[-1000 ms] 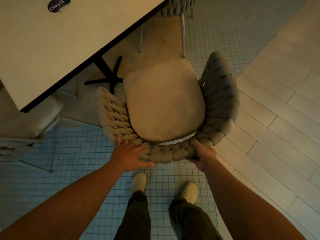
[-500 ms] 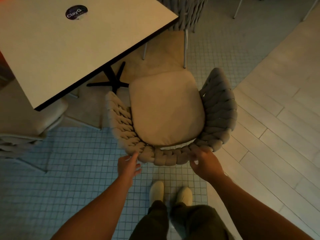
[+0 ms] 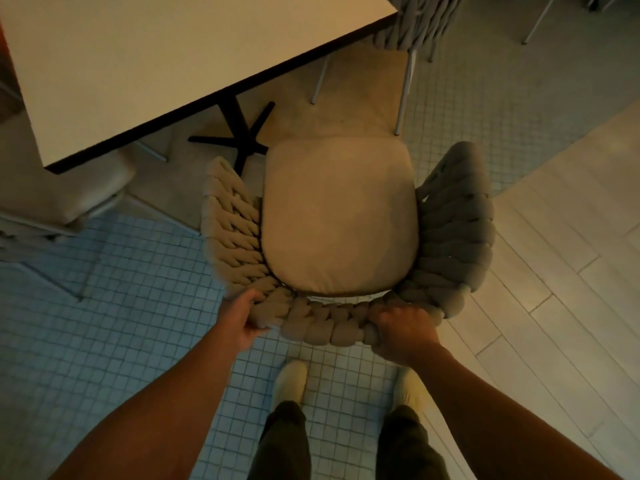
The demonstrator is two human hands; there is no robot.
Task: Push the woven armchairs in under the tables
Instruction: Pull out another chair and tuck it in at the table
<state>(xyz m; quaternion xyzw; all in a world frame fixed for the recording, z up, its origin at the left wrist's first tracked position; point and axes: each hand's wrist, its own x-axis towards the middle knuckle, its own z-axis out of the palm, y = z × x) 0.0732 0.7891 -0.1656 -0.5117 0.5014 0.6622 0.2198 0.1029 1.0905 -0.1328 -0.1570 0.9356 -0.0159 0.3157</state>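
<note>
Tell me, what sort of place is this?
Likely a café or restaurant dining area: a pedestal table with a woven armchair pulled out from it, a second woven armchair at its far corner, and a mosaic tile floor.

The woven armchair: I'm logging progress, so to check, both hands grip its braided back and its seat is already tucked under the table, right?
Not quite. The left hand and right hand do grip the braided back of the woven armchair, but the head view shows its seat wholly clear of the table, not tucked under it.
</note>
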